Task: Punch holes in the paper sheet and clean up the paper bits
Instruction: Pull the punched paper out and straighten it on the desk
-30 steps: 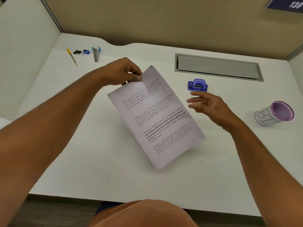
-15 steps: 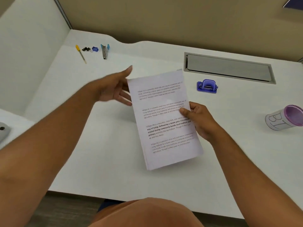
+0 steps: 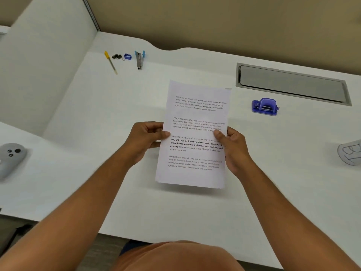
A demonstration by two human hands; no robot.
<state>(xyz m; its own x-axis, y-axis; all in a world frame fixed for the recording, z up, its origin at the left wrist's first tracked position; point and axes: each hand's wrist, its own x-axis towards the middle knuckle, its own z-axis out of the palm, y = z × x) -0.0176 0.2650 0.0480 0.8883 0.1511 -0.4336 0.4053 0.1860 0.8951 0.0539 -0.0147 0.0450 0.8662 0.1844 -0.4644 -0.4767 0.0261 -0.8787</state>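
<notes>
Head view: a person holds a printed paper sheet [image 3: 197,133] above a white desk [image 3: 175,212] with both hands. The left hand [image 3: 145,138] pinches the sheet's left edge, thumb on the printed face and fingers curled behind. The right hand [image 3: 232,147] grips the right edge the same way, thumb lying over the text. The sheet carries 4 blocks of text, the 3rd partly in bold, and its lower edge hangs clear of the desk, throwing a shadow beneath; whether it is 1 sheet or a thin stack cannot be told.

A blue hole punch [image 3: 264,106] sits on the desk, to the right of the sheet's top and apart from it, just in front of a grey recessed cable tray [image 3: 293,84]. At the far left of the desk lie a yellow-handled pen [image 3: 110,62], black binder clips [image 3: 117,56], a small blue sharpener [image 3: 128,56] and a stapler [image 3: 139,59]. A white cup with marker lettering [image 3: 350,152] lies cut off at the right edge. A grey device [image 3: 11,155] rests on the lower surface at left.
</notes>
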